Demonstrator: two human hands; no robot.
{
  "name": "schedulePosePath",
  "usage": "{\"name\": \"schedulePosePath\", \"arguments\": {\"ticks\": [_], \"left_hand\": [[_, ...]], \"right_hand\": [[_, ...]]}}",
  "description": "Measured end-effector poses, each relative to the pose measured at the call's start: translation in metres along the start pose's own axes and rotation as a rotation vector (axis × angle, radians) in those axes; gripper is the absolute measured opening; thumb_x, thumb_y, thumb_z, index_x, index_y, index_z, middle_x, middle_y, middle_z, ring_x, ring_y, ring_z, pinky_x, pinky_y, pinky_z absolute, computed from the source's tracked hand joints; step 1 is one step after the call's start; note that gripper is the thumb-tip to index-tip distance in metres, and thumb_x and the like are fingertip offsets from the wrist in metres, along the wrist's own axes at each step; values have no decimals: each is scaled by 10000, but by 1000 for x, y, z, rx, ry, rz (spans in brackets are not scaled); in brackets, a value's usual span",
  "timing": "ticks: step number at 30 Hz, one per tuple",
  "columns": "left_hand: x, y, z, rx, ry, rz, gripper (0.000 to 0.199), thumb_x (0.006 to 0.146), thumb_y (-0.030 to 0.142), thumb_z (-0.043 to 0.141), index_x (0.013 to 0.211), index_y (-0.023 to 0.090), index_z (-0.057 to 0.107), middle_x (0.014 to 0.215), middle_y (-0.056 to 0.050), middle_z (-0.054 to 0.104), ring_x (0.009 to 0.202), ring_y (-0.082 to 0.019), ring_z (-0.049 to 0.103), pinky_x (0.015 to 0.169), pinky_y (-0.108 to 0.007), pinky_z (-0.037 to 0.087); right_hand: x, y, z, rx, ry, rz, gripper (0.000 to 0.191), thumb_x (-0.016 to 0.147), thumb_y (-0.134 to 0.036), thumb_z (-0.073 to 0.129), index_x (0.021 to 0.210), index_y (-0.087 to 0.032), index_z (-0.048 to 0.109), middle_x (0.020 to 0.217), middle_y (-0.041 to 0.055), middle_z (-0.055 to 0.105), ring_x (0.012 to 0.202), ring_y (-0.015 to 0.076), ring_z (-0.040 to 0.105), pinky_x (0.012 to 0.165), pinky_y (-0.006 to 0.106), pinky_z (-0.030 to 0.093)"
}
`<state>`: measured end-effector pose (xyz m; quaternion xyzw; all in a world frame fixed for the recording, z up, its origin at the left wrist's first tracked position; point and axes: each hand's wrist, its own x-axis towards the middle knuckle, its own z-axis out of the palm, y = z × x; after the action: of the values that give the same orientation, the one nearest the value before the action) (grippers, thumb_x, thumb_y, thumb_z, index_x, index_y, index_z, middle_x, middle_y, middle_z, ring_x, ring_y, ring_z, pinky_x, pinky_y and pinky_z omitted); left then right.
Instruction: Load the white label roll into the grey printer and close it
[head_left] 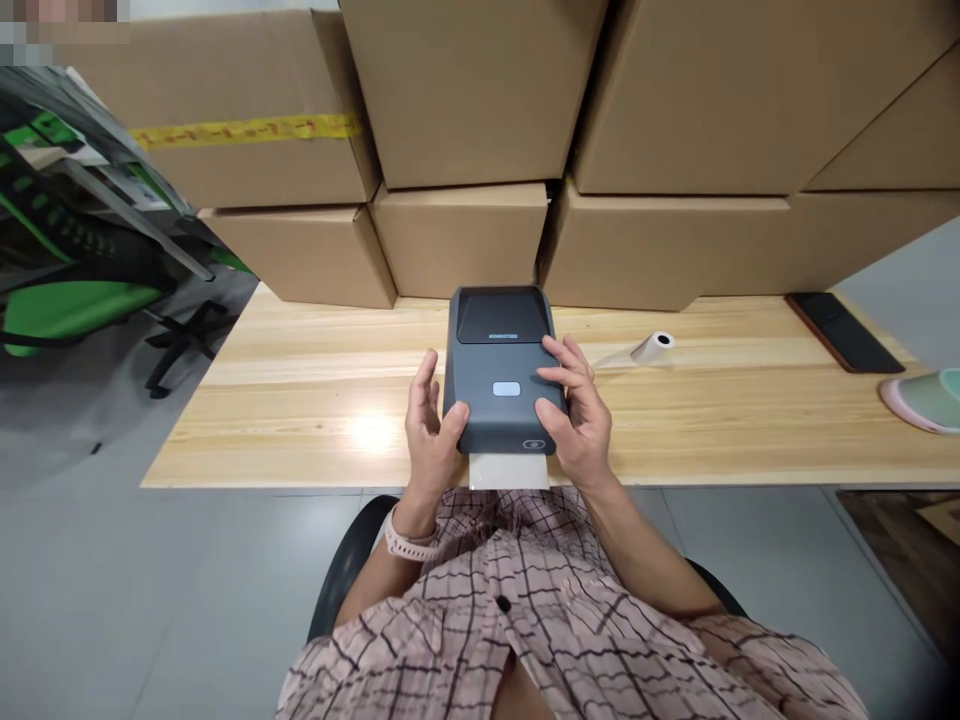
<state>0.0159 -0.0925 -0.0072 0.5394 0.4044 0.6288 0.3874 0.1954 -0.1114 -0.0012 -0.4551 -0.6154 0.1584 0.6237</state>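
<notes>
A dark grey label printer [491, 365] lies near the front edge of the wooden table, with a pale button on its top. A strip of white label paper [510, 472] sticks out of its near end. My left hand [433, 430] holds the printer's left side, thumb on the near left corner and fingers raised along the side. Over the right side, my right hand [581, 415] grips it with thumb and fingertips on the top face. A small roll of white paper [651, 347] lies to the right, its loose end trailing toward the printer.
Large cardboard boxes [465, 240] are stacked along the back of the wooden table [300, 400]. At the right lie a dark phone [847, 332] and a green and pink cup-like object [926, 400]. A green and black chair [82, 300] stands at the left.
</notes>
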Motion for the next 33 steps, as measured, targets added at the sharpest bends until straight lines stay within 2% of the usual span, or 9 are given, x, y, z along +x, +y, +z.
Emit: {"name": "schedulePosePath", "arguments": {"ticks": [4, 5, 8, 11, 15, 19, 25, 30, 33], "left_hand": [[-32, 7, -11, 120, 313, 296, 174, 913, 358, 713, 824, 225, 643, 812, 9, 636, 829, -138, 632, 812, -285, 524], [-43, 8, -13, 91, 274, 249, 324, 962, 398, 635, 700, 213, 589, 656, 25, 548, 663, -124, 558, 683, -266, 486], [-71, 12, -16, 70, -116, -228, 599, 1018, 553, 444, 548, 199, 560, 503, 5, 502, 483, -121, 467, 510, -272, 373], [-79, 16, -12, 57, -300, -566, 674, 930, 687, 522, 472, 192, 518, 422, 9, 463, 405, -98, 401, 456, -260, 288], [-71, 22, -8, 63, -233, -616, 662, 788, 763, 666, 510, 192, 477, 409, 41, 438, 390, -76, 376, 465, -237, 279], [-67, 29, -10, 8, -325, -671, 638, 819, 766, 633, 600, 167, 609, 456, 5, 547, 399, -103, 467, 480, -244, 348], [-63, 33, -20, 59, -415, -550, 646, 926, 638, 604, 492, 167, 518, 445, 27, 445, 439, -68, 338, 498, -238, 253], [-67, 22, -32, 170, -464, -441, 635, 985, 580, 537, 499, 173, 535, 466, 12, 470, 474, -98, 405, 527, -259, 294], [-69, 18, -43, 185, -368, -298, 602, 1022, 513, 490, 526, 176, 543, 526, -8, 538, 517, -118, 485, 551, -267, 346]], "right_hand": [[-2, 1, 5, 94, 63, 18, 175, 935, -275, 641, 1105, -284, 683, 1442, 48, 653, 1506, 289, 443, 1246, 646, 320], [-3, 1, 5, 106, 70, 25, 171, 933, -267, 639, 1096, -283, 687, 1430, 47, 661, 1495, 288, 457, 1242, 643, 329], [-4, 0, 6, 113, 76, 39, 167, 924, -255, 633, 1075, -281, 700, 1400, 46, 678, 1481, 290, 473, 1241, 640, 329], [-3, -1, 5, 102, 68, 39, 167, 918, -253, 638, 1067, -281, 707, 1382, 45, 686, 1477, 289, 472, 1244, 634, 318], [-2, 0, 3, 102, 52, 31, 166, 924, -249, 636, 1067, -287, 712, 1374, 40, 690, 1468, 275, 475, 1242, 622, 318], [-2, 0, 3, 112, 48, 30, 167, 925, -240, 639, 1068, -283, 714, 1366, 44, 693, 1462, 272, 477, 1238, 616, 318], [0, -2, 2, 42, 26, -3, 179, 939, -263, 612, 1084, -286, 713, 1366, 38, 688, 1458, 293, 479, 1218, 621, 345], [6, -9, -13, -316, -212, -186, 324, 1023, -290, 460, 1196, -372, 722, 1569, -35, 544, 1547, 320, 346, 1257, 661, 185], [11, -19, -21, -476, -336, -237, 316, 1052, -433, 452, 1263, -392, 684, 1621, -36, 490, 1574, 339, 292, 1262, 685, 93]]}}
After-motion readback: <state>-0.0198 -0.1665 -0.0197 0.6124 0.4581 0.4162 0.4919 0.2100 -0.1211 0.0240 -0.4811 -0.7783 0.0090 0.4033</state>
